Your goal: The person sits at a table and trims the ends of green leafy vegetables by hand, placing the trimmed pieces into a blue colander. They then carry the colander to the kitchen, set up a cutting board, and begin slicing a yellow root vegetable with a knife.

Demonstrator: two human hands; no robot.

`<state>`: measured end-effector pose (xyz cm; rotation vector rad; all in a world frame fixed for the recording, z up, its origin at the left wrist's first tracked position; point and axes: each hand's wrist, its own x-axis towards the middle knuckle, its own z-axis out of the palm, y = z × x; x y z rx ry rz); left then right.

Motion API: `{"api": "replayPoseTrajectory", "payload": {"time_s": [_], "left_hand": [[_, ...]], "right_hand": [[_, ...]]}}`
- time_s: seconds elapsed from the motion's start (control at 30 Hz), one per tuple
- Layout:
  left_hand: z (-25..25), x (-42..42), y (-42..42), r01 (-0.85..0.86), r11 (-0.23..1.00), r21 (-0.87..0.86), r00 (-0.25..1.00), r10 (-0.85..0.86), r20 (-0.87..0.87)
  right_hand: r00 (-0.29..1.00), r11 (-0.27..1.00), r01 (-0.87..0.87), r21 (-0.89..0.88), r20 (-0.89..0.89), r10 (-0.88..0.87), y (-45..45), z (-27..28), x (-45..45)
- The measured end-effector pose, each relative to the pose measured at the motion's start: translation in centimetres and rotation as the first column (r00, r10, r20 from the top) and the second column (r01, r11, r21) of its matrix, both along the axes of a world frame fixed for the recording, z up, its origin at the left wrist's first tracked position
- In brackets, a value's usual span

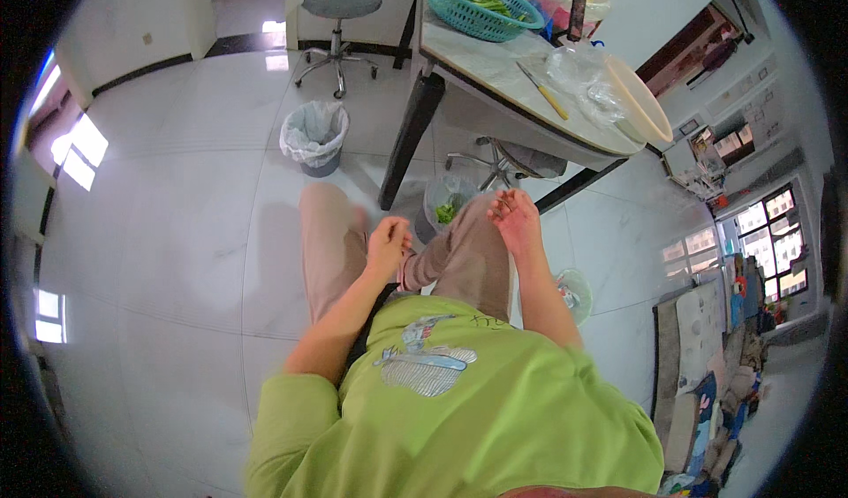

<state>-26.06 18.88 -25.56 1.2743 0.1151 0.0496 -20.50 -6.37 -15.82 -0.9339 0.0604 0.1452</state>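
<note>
My left hand [387, 241] is in front of my lap between my legs, its fingers curled in. Blur and angle hide whether anything is in it. Above my right knee, my right hand [516, 218] is turned palm up with its fingers loosely bent and apart, and nothing shows in it. Just past my hands, between my knees and the table, is a lined bin [429, 216] with green leaves [446, 213] inside. My right leg partly covers this bin.
Ahead stands a table [490, 50] with a teal plastic basket [474, 21] of green vegetables, a yellow-handled knife [551, 102], a clear plastic bag [583, 77] and a cream basin [637, 100]. Around it are another lined bin [315, 137], a grey stool [341, 1] and a sofa [695, 339].
</note>
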Motion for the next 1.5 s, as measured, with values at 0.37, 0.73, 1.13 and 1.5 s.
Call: {"api": "replayPoseTrajectory", "payload": {"time_s": [0.37,0.73,1.13,1.5], "left_hand": [[-1.1,-4.9,5.2,-0.108,0.994,-0.018,0.993,0.107,-0.054],[-1.3,-7.1,10.1,-0.244,0.776,-0.581,0.951,0.072,-0.302],[-1.7,-2.8,15.7,-0.192,0.700,-0.688,0.969,0.025,-0.245],[-2.5,0.8,19.0,-0.298,0.475,-0.828,0.875,-0.212,-0.436]], "right_hand": [[0.944,0.997,-0.059,0.056,0.327,0.038,2.6,9.1,8.0],[0.916,0.867,0.209,-0.453,0.401,-0.012,2.6,15.0,20.9],[0.836,0.378,0.395,-0.837,0.498,0.231,4.7,12.6,24.5],[0.779,-0.130,0.450,-0.884,0.317,0.541,6.7,14.9,24.2]]}}
